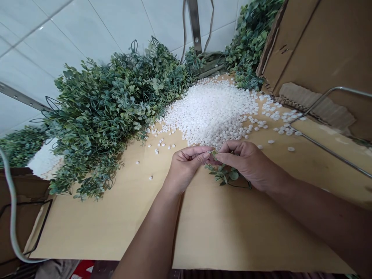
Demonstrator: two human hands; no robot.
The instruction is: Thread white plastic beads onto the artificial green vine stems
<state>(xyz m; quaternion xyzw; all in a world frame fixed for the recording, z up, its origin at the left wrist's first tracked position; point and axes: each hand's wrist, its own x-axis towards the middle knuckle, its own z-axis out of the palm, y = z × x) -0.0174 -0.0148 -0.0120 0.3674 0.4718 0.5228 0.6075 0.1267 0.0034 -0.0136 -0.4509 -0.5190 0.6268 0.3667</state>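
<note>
Clock positions are read from the point where the fingertips meet.

Item: left hand (pixel 187 164), at 8 o'clock. Thumb and forefinger are pinched together; a small pale bit (pixel 209 152) is held at their tips, its kind too small to be told.

Item: right hand (pixel 248 162), at 4 o'clock. Thumb and bent forefinger are closed on a leafy sprig (pixel 224 174), by which the space under the fingers is filled at 5 o'clock, above the tan tabletop (pixel 209 232).

Item: heap of small white pieces (pixel 215 110), at 12 o'clock, just beyond the fingers; strays (pixel 281 116) are scattered toward 2 o'clock.

Item: large pile of green foliage (pixel 110 104), at 10 o'clock, with dark wire loops seen along its edges; a further bunch (pixel 250 46) is set at 1 o'clock.

Item: cardboard box (pixel 328 50), at 2 o'clock, its lower part torn.

Item: bent metal rod (pixel 334 151), at 3 o'clock.

Item: pale hose (pixel 12 217), between 8 and 9 o'clock.
</note>
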